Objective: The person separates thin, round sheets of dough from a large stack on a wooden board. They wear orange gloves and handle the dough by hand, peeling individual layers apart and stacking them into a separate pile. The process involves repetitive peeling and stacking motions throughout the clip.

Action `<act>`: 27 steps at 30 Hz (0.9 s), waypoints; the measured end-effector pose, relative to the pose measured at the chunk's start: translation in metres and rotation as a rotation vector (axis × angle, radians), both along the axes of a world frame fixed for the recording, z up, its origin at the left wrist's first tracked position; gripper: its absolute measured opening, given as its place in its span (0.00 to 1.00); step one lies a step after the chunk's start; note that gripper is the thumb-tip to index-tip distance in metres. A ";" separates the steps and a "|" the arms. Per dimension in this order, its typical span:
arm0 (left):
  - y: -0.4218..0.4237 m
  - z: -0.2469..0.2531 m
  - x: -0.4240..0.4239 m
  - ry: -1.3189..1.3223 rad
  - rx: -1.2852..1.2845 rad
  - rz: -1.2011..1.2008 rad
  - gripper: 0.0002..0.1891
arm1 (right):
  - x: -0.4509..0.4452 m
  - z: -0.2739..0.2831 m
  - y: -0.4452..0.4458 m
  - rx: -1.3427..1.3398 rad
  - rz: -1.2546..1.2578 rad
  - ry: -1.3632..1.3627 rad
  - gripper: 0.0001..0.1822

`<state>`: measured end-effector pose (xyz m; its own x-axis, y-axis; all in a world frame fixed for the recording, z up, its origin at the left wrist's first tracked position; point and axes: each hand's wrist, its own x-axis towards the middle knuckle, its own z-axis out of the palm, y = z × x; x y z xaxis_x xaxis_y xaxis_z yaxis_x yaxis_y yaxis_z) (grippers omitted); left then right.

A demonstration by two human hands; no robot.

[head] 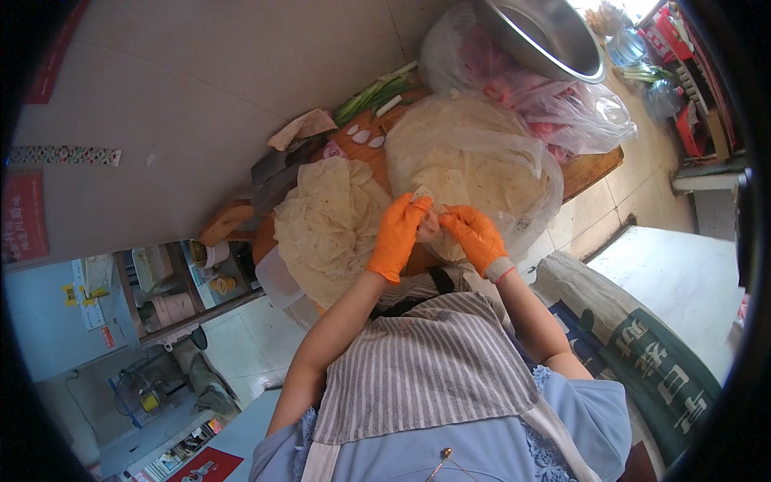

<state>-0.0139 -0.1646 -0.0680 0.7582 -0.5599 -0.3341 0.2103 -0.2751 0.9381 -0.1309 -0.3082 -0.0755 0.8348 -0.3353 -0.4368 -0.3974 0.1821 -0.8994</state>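
Observation:
Both hands wear orange gloves and meet at the front edge of a clear plastic bag (545,199) of thin pale food sheets (464,150), which look like flatbread or bean curd skin. My left hand (399,235) and my right hand (477,236) pinch a small, thin translucent piece (429,226) between them. Whether it is bag film or a torn sheet cannot be told. Left of my hands lies a loose, crumpled heap of similar sheets (328,223), which overhangs the near side of the wooden board (378,159).
Behind the heap rest a dark cleaver blade (280,172), peeled garlic or onion pieces (360,137) and green onions (370,99). A steel basin (548,42) stands over red plastic bags (560,114) at the far right. A wall (199,78) borders the far left side.

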 end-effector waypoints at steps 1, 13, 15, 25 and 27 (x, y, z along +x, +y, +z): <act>0.000 -0.002 0.000 -0.060 -0.011 0.012 0.12 | -0.001 0.009 -0.001 -0.040 -0.028 0.066 0.23; 0.005 -0.020 0.012 1.078 -0.352 0.188 0.15 | 0.014 -0.032 0.001 0.802 -0.258 0.096 0.24; 0.020 -0.032 0.020 1.026 -0.344 0.125 0.18 | -0.005 -0.086 -0.022 0.455 -0.130 -0.022 0.25; 0.140 0.036 0.106 0.681 -0.348 0.428 0.19 | -0.033 -0.047 -0.158 0.893 -0.874 -0.215 0.17; 0.156 0.054 0.119 0.665 -0.370 0.504 0.17 | -0.038 -0.064 -0.172 0.851 -1.037 -0.210 0.15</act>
<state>0.1047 -0.0084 -0.0137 0.6574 -0.3728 -0.6549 0.7530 0.2901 0.5906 -0.1689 -0.4798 -0.1399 0.4416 -0.5367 -0.7190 0.3898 0.8365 -0.3851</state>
